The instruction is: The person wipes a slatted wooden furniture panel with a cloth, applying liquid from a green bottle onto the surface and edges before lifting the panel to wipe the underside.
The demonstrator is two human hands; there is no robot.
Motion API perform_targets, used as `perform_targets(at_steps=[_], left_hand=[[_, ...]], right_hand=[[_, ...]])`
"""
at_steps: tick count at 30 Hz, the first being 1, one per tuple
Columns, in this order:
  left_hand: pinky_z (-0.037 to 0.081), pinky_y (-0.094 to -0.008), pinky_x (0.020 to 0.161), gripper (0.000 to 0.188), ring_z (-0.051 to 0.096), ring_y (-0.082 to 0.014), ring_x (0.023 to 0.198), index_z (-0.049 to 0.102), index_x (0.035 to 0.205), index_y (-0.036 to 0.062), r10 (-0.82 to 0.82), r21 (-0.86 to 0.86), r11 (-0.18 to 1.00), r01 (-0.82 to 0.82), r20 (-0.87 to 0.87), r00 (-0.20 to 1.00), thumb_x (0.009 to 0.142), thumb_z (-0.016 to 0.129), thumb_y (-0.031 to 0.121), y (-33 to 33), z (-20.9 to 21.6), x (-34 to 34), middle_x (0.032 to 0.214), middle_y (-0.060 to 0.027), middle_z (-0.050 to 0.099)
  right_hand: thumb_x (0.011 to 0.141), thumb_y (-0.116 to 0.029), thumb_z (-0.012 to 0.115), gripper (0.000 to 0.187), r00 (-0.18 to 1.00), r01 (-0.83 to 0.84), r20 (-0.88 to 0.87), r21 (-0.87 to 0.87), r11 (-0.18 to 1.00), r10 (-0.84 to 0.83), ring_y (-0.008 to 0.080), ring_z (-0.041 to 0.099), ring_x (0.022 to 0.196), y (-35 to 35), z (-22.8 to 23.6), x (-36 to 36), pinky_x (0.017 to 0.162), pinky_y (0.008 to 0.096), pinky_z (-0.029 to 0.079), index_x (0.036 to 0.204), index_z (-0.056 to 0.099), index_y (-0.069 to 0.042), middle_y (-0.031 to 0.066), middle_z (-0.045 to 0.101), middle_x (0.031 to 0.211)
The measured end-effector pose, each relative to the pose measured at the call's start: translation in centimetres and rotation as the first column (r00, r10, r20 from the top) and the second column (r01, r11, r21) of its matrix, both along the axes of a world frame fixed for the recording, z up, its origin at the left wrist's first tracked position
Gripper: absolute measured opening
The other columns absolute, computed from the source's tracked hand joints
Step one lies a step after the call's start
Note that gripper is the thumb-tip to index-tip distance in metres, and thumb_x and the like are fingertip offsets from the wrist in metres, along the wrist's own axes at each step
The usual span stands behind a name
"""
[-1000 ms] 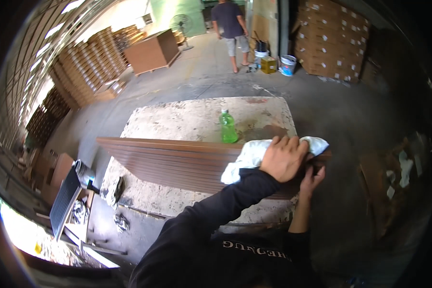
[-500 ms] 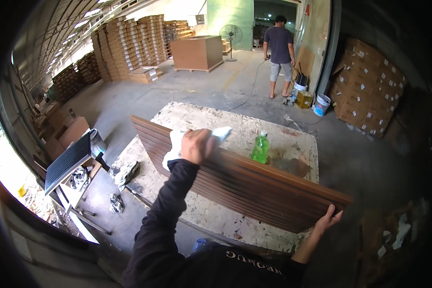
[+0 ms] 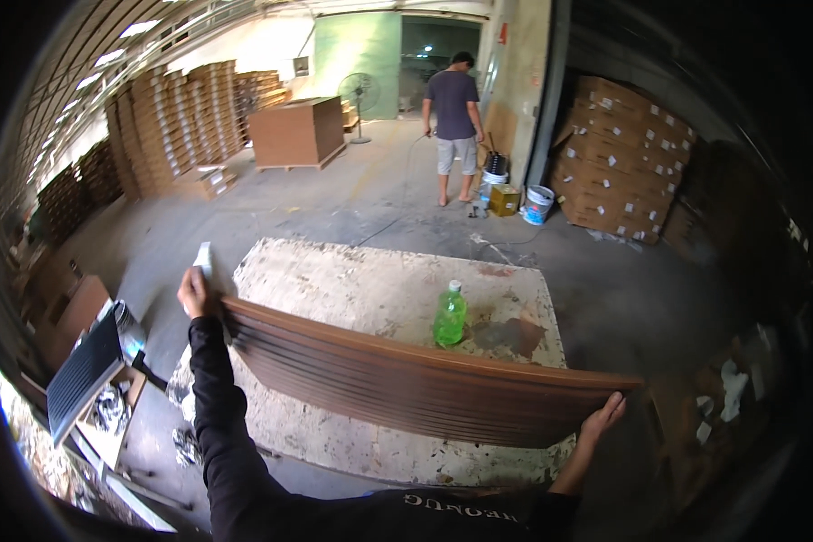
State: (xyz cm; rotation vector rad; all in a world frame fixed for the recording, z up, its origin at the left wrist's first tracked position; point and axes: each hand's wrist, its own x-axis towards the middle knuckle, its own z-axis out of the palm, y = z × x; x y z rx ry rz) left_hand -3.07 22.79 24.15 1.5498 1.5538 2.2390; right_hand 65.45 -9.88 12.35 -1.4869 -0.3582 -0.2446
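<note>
A brown slatted wooden panel (image 3: 397, 381) stands tilted on its long edge across a pale, paint-stained board (image 3: 334, 266). At the panel's right end my right hand (image 3: 602, 417) grips the edge, fingers wrapped round it. My left hand (image 3: 195, 293) is closed on a white cloth (image 3: 205, 256) at the panel's upper left corner. Whether the cloth touches the wood there is hidden by the hand. Behind the panel, a clear bottle of green liquid (image 3: 450, 316) with a white cap stands on the board, next to a dark stain.
To the left, a dark slatted panel (image 3: 86, 375) leans on a small stand near crumpled plastic (image 3: 110, 408). Ahead, a person (image 3: 454, 117) stands beside buckets (image 3: 537, 205). Stacked cartons (image 3: 619, 163), a large brown box (image 3: 298, 134) and a standing fan (image 3: 359, 95) are farther off.
My left hand has swept the cloth leftward along the panel's top edge to its left end. My right hand keeps its grip. The whole view has shifted, moving the background leftward.
</note>
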Motion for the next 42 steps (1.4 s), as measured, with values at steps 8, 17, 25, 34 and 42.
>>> perform_targets(at_steps=[8,17,25,34,42], left_hand=[[0.043,-0.0386,0.083,0.060,0.058,-0.0297,0.094,0.055,0.116,-0.0041,0.211,-0.716,0.696,0.040,0.258,0.943,0.093,0.038,0.049,1.9,-27.6,-7.5,0.105,-0.0209,0.061],[0.034,-0.0341,0.101,0.073,0.047,-0.0297,0.119,0.047,0.126,-0.0069,-0.072,-0.779,0.582,0.234,0.238,0.969,0.091,0.037,0.057,1.1,-30.6,-9.2,0.127,-0.0233,0.051],[0.037,-0.0384,0.098,0.065,0.046,-0.0366,0.118,0.046,0.128,-0.0008,-0.597,-0.880,0.459,-0.119,-0.405,0.692,0.091,0.040,0.053,3.1,-34.8,-17.7,0.124,-0.0268,0.050],[0.046,-0.0477,0.081,0.041,0.060,-0.0405,0.094,0.060,0.114,0.0245,-0.768,-0.880,0.409,-0.243,-0.475,0.429,0.088,0.044,0.052,1.5,-29.7,-10.5,0.096,-0.0262,0.062],[0.048,-0.0381,0.075,0.057,0.065,-0.0293,0.083,0.063,0.105,-0.0026,-0.260,-0.737,0.610,-0.289,-0.531,0.806,0.074,0.069,0.045,-1.3,-16.3,-7.8,0.093,-0.0195,0.067]], right_hand=[[0.096,-0.037,0.043,0.060,0.986,0.095,-0.140,0.051,0.994,-0.087,0.0316,0.041,0.121,-2.0,-6.2,2.2,0.104,0.0357,0.030,0.132,0.035,0.010,0.0260,0.039,0.133],[0.096,-0.047,0.035,0.063,0.981,0.017,-0.193,-0.060,0.998,-0.028,0.0275,0.046,0.120,-3.2,-3.2,-2.4,0.100,0.0348,0.034,0.124,0.047,0.008,0.0176,0.049,0.129],[0.088,-0.051,0.050,0.067,0.934,-0.229,-0.357,-0.616,0.754,-0.008,0.0335,0.043,0.123,-8.4,-5.3,-7.8,0.101,0.0398,0.034,0.126,0.048,0.004,0.0219,0.046,0.132],[0.086,-0.049,0.055,0.069,0.824,-0.393,-0.559,-0.681,0.618,-0.093,0.0340,0.040,0.125,-8.0,-7.0,-8.0,0.100,0.0416,0.034,0.130,0.044,0.004,0.0205,0.042,0.136],[0.087,-0.026,0.062,0.050,0.996,-0.038,-0.084,-0.517,0.855,-0.007,0.0290,0.050,0.117,-4.6,-6.7,-2.8,0.097,0.0373,0.040,0.127,0.044,0.000,0.0188,0.049,0.129]])
